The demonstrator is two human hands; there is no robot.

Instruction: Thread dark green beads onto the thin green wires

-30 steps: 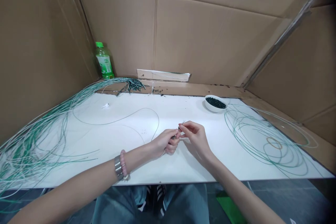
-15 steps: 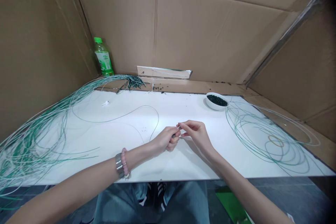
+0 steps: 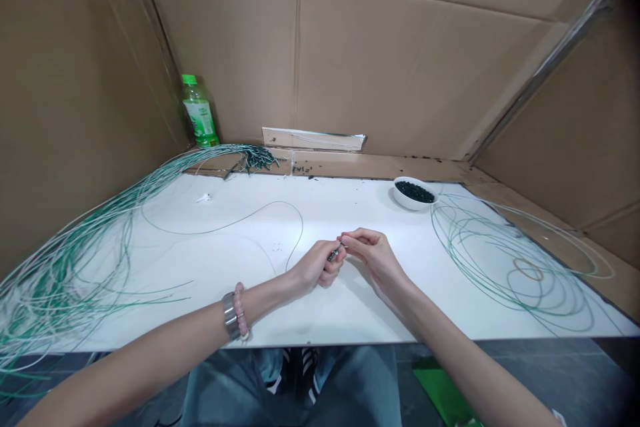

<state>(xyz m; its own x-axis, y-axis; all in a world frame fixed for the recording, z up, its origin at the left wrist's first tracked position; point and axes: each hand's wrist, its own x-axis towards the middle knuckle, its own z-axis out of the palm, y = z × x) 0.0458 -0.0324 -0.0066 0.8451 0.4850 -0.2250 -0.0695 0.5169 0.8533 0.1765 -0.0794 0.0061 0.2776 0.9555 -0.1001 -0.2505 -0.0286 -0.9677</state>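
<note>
My left hand [image 3: 325,263] is closed in a fist over the middle of the white table, with small dark beads [image 3: 333,254] showing between thumb and forefinger. A thin green cord [image 3: 302,220] runs from beneath this hand, curving back and left across the table. Touching the left hand's fingertips, my right hand [image 3: 371,248] is closed in a pinch; what lies in the pinch is too small to make out. Behind and to the right, a white bowl [image 3: 399,201] holds many similar dark beads.
Many green and white cords [image 3: 95,233] drape over the left side, their dark beaded ends [image 3: 260,157] at the back. Coiled cord [image 3: 465,267] lies on the right. A green bottle [image 3: 201,117] stands in the back left corner. Cardboard walls [image 3: 380,60] surround the table [image 3: 340,200].
The two hands stay together in nearly the same place. My right hand has shifted slightly left, and more of the dark beads shows in my left hand.
</note>
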